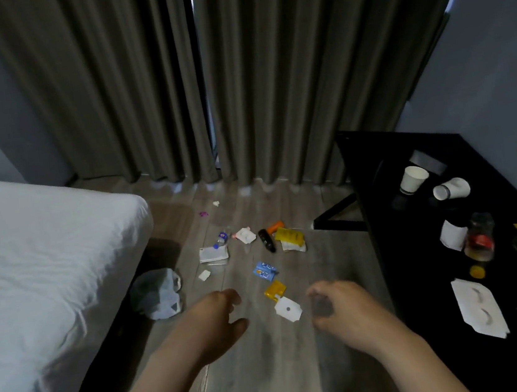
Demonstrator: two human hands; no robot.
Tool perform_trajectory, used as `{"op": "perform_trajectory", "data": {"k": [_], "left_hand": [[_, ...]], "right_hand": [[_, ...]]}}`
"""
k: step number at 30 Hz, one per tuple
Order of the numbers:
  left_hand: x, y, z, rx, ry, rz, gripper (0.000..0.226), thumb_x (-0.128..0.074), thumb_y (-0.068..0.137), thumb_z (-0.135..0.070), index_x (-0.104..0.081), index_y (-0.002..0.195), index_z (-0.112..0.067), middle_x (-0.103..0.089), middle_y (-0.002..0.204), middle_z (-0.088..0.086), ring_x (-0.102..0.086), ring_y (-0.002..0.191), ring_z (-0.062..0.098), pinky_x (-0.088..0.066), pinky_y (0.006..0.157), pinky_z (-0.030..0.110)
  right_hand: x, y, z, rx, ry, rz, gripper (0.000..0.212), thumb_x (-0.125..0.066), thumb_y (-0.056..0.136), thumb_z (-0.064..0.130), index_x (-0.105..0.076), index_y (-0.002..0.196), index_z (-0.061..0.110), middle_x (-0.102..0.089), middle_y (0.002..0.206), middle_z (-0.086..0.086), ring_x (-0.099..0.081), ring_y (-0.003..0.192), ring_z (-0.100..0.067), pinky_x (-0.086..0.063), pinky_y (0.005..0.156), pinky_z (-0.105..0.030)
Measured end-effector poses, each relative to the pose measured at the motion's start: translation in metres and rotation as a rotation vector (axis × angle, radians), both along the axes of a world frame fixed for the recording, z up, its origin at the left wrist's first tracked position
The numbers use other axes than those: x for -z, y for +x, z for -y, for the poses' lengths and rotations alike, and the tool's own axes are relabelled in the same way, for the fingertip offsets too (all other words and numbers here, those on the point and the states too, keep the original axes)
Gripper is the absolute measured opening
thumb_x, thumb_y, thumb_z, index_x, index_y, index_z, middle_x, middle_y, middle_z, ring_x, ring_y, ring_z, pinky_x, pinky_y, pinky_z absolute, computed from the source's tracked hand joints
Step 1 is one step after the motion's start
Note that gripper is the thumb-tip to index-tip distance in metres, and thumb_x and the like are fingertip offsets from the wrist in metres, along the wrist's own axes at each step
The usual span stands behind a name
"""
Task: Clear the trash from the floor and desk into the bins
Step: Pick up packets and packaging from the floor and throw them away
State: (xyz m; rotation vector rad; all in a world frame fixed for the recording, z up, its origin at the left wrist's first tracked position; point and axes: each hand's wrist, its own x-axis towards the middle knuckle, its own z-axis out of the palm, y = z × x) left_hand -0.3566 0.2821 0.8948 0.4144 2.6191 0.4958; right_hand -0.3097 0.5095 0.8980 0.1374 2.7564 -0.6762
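Trash [289, 236] is strewn on the floor [272, 373]. Left hand [220, 321] and right hand [342, 309] are held above, fingers loosely curled, empty. Pickup seems unstarted; the white packet [288, 308] must be pinched next.

Bedroom, white-sheeted bed [30, 256], floor-length grey curtains [171, 76], wood-look floor [272, 373], black desk [419, 241] by the wall

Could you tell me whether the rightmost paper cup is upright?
Tipped over: the paper cup lies on its side, mouth facing left.
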Motion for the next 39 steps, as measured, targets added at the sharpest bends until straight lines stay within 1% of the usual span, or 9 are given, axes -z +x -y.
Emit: {"op": "perform_trajectory", "data": {"k": [5, 8, 13, 18, 21, 27, 32, 36, 39], "left_hand": [[0.012, -0.070, -0.001, 0.045, -0.028, 0.045, 0.044, -0.057, 0.088, -0.042, -0.049, 0.128, -0.025, -0.058, 0.123, -0.005, -0.058, 0.106, 0.013, -0.048, 0.093, 0.026], [0.019, -0.105, -0.008, 0.064, -0.040, 0.079, 0.043, -0.057, 0.089, -0.042, -0.049, 0.128, -0.025, -0.058, 0.123, -0.004, -0.058, 0.106, 0.013, -0.046, 0.093, 0.026], [0.032, -0.169, -0.029, 0.105, -0.059, 0.061, 0.042, -0.056, 0.090, -0.040, -0.048, 0.128, -0.024, -0.057, 0.124, -0.004, -0.056, 0.107, 0.011, -0.046, 0.088, 0.022], [0.044, -0.244, -0.064, 0.099, -0.076, 0.076, 0.044, -0.056, 0.091, -0.037, -0.048, 0.131, -0.022, -0.056, 0.127, -0.003, -0.056, 0.110, 0.011, -0.048, 0.094, 0.025], [0.052, -0.288, -0.088, 0.094, -0.092, 0.105, 0.042, -0.055, 0.091, -0.037, -0.047, 0.130, -0.023, -0.055, 0.128, -0.003, -0.055, 0.110, 0.009, -0.048, 0.093, 0.022], [0.080, -0.362, -0.131, 0.094, -0.116, 0.126, 0.041, -0.055, 0.091, -0.037, -0.047, 0.129, -0.024, -0.057, 0.125, -0.005, -0.056, 0.106, 0.007, -0.044, 0.085, 0.016], [0.119, -0.413, -0.142, 0.129, -0.132, 0.147, 0.039, -0.056, 0.091, -0.037, -0.049, 0.127, -0.024, -0.058, 0.120, -0.005, -0.056, 0.099, 0.006, -0.039, 0.077, 0.014], [0.175, -0.451, -0.145, 0.173, -0.145, 0.172, 0.039, -0.058, 0.089, -0.035, -0.051, 0.125, -0.022, -0.060, 0.118, -0.003, -0.058, 0.102, 0.009, -0.045, 0.083, 0.019], [0.234, -0.475, -0.148, 0.241, -0.181, 0.188, 0.040, -0.057, 0.089, -0.035, -0.051, 0.126, -0.020, -0.060, 0.118, -0.001, -0.058, 0.105, 0.013, -0.044, 0.086, 0.023]], "right_hand": [[0.015, -0.054, -0.001, 0.082, -0.047, 0.054, 0.041, -0.071, 0.076, 0.032, -0.061, 0.115, 0.030, -0.061, 0.113, 0.009, -0.058, 0.100, -0.006, -0.041, 0.079, -0.013], [0.023, -0.085, -0.009, 0.083, -0.037, 0.078, 0.040, -0.071, 0.075, 0.031, -0.062, 0.114, 0.030, -0.062, 0.111, 0.010, -0.058, 0.099, -0.005, -0.039, 0.076, -0.010], [0.040, -0.150, -0.031, 0.084, -0.052, 0.110, 0.030, -0.072, 0.072, 0.027, -0.066, 0.101, 0.022, -0.067, 0.099, 0.006, -0.063, 0.090, -0.008, -0.052, 0.079, -0.026], [0.056, -0.231, -0.069, 0.107, -0.058, 0.161, 0.043, -0.070, 0.080, 0.024, -0.060, 0.121, 0.017, -0.059, 0.120, 0.000, -0.057, 0.110, -0.015, -0.046, 0.091, -0.025], [0.065, -0.276, -0.096, 0.130, -0.086, 0.196, 0.043, -0.068, 0.083, 0.022, -0.057, 0.124, 0.020, -0.056, 0.123, 0.003, -0.054, 0.112, -0.012, -0.043, 0.088, -0.020], [0.091, -0.359, -0.140, 0.136, -0.071, 0.238, 0.050, -0.067, 0.082, 0.025, -0.053, 0.129, 0.017, -0.054, 0.130, -0.003, -0.052, 0.117, -0.017, -0.041, 0.095, -0.023], [0.129, -0.400, -0.153, 0.161, -0.066, 0.239, 0.048, -0.067, 0.082, 0.026, -0.053, 0.127, 0.018, -0.054, 0.129, -0.003, -0.052, 0.115, -0.017, -0.043, 0.095, -0.026], [0.180, -0.417, -0.152, 0.243, -0.004, 0.224, 0.049, -0.064, 0.086, 0.029, -0.049, 0.132, 0.021, -0.050, 0.133, -0.001, -0.051, 0.119, -0.017, -0.040, 0.096, -0.025], [0.235, -0.428, -0.150, 0.258, 0.023, 0.261, 0.042, -0.065, 0.084, 0.032, -0.053, 0.123, 0.021, -0.054, 0.127, -0.002, -0.054, 0.114, -0.019, -0.042, 0.091, -0.026]]}}
